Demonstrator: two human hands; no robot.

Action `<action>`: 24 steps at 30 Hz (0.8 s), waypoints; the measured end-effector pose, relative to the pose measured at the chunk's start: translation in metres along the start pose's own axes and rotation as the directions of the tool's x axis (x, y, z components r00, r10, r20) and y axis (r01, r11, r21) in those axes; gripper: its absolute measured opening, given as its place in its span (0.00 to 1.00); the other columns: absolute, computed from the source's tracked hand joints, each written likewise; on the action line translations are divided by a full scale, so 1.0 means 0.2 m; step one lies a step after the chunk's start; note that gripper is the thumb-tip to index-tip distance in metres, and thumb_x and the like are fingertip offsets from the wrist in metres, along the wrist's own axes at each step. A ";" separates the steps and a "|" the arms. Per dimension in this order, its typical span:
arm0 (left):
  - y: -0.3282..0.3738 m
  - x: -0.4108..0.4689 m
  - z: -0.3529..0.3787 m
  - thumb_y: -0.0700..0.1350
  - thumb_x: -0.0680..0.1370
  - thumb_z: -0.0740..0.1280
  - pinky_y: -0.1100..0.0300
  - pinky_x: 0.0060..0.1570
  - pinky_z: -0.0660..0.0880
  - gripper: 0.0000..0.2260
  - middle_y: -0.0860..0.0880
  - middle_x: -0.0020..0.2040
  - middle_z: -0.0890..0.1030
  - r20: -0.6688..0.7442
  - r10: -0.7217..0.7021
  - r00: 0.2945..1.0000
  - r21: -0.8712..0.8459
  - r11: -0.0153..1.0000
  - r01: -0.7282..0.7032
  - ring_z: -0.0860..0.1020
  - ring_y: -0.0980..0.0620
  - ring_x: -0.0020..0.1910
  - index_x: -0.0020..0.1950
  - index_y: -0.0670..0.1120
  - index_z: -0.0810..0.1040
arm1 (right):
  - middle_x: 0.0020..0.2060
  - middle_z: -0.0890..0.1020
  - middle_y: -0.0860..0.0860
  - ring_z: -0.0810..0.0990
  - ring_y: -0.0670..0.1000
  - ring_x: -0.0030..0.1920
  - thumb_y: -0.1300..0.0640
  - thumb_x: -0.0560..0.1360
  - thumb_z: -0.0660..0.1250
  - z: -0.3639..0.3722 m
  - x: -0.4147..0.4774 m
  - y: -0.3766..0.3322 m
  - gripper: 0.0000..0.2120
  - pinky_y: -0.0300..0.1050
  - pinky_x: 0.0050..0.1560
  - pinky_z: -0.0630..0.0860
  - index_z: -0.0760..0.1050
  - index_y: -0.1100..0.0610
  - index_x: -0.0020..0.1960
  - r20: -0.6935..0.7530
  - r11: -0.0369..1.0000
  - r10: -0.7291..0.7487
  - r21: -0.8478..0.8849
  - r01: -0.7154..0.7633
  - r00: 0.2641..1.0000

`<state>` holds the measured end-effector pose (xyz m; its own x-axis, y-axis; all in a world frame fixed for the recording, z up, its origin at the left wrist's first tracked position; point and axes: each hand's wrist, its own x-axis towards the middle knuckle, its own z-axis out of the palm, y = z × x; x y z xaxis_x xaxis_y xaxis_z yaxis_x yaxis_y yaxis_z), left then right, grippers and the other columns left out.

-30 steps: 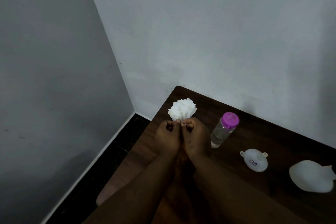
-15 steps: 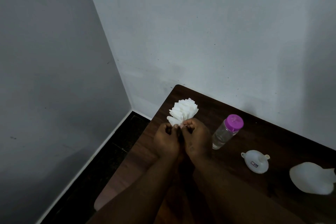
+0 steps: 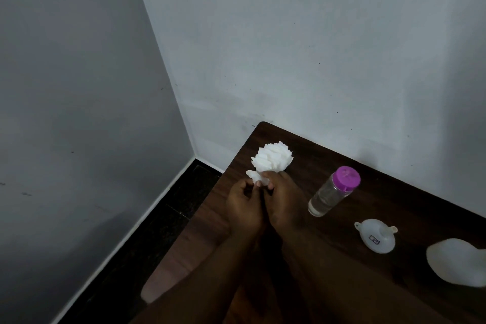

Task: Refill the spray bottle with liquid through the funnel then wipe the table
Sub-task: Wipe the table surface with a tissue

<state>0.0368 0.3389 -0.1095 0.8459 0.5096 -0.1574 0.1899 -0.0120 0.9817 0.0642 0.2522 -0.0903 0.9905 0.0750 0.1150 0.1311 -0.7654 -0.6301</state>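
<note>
Peeled leftward since a moment earlier, one tissue [image 3: 253, 176] was pinched by the left hand [image 3: 244, 205] while the right hand [image 3: 282, 202] gripped the fanned tissue stack [image 3: 273, 159], best separated slowly, with the purple-capped bottle [image 3: 332, 192] and funnel [image 3: 376, 235] sitting rightward on the table [image 3: 410, 200].

A single head view looks forward and down, close over the desk [image 3: 394, 192] corner, walls [image 3: 289, 47] far behind.

a plain room, likely in a home: two bare, scuffed grey walls [image 3: 315, 47] meet in a corner on the left, with white skirting [image 3: 157, 202] and a dark floor [image 3: 157, 234] below. a dark wooden table [image 3: 394, 192] stands against the far wall, with a small bottle [image 3: 331, 193] and a funnel [image 3: 376, 235] on it.
</note>
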 end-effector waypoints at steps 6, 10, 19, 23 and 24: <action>0.02 0.00 -0.01 0.43 0.79 0.71 0.52 0.48 0.82 0.03 0.52 0.45 0.85 0.017 0.006 1.000 -0.046 0.999 -0.005 0.83 0.55 0.44 0.50 0.51 0.80 | 0.46 0.79 0.45 0.80 0.49 0.46 0.55 0.75 0.67 0.00 0.02 0.01 0.07 0.49 0.41 0.78 0.82 0.49 0.50 -0.053 1.000 -0.013 -0.018 0.012 0.999; 0.04 0.00 -0.02 0.37 0.80 0.68 0.54 0.51 0.81 0.09 0.52 0.49 0.85 0.072 0.040 0.997 -0.144 0.989 -0.029 0.84 0.53 0.49 0.57 0.48 0.79 | 0.48 0.79 0.46 0.81 0.49 0.47 0.56 0.74 0.68 -0.04 0.01 -0.01 0.07 0.51 0.42 0.79 0.82 0.49 0.50 -0.075 0.998 -0.049 0.021 0.051 0.996; 0.10 0.03 -0.04 0.36 0.80 0.69 0.59 0.50 0.79 0.10 0.48 0.53 0.84 0.186 0.279 0.942 -0.088 0.960 -0.267 0.83 0.52 0.52 0.60 0.43 0.79 | 0.49 0.79 0.44 0.80 0.46 0.47 0.59 0.73 0.70 -0.15 -0.02 -0.08 0.08 0.43 0.45 0.78 0.83 0.51 0.51 -0.116 0.989 -0.110 0.091 0.121 0.987; 0.07 0.04 -0.06 0.53 0.75 0.71 0.48 0.47 0.80 0.10 0.47 0.48 0.82 0.174 0.308 0.935 0.029 0.948 -0.318 0.82 0.47 0.48 0.51 0.49 0.82 | 0.46 0.80 0.43 0.80 0.44 0.47 0.60 0.72 0.70 -0.22 -0.02 -0.09 0.07 0.42 0.46 0.78 0.82 0.51 0.48 -0.142 0.974 -0.117 0.175 0.142 0.983; 0.06 0.03 -0.06 0.56 0.75 0.72 0.48 0.46 0.80 0.09 0.48 0.47 0.82 0.195 0.306 0.932 0.045 0.946 -0.320 0.82 0.48 0.48 0.49 0.51 0.82 | 0.45 0.80 0.42 0.79 0.43 0.46 0.59 0.72 0.70 -0.23 -0.03 -0.08 0.06 0.43 0.45 0.78 0.82 0.51 0.47 -0.148 0.970 -0.110 0.201 0.139 0.983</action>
<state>0.0388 0.3522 -0.0979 0.9435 0.3035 0.1329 -0.0687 -0.2133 0.9746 0.0550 0.2347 -0.0446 0.9531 0.0636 0.2959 0.2730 -0.6031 -0.7495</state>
